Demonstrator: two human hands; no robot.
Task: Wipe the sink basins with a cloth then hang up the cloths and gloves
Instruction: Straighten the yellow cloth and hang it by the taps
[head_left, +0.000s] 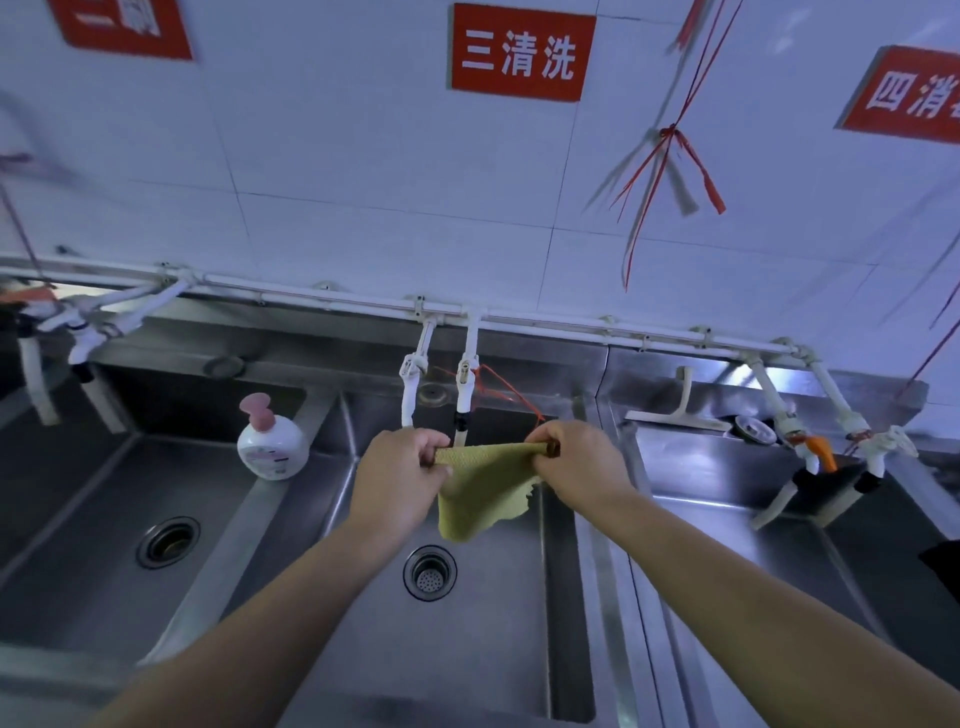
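Head view, yellow waffle-weave cloth (480, 493) stretched above the middle steel basin (467, 649), left hand (400, 480) and right hand (576, 462) each pinching an upper corner, white plastic taps (462, 395) just behind, drain strainer (430, 572) below, pink-capped soap bottle (271, 441) left, squeegee (680, 410) right.

Head-worn view, forward and down, close over the steel sink basins (322, 597).

Our bare forearms reach forward, converging; our left hand (400, 470) and right hand (576, 460) level, near each other, fingers pinched closed.
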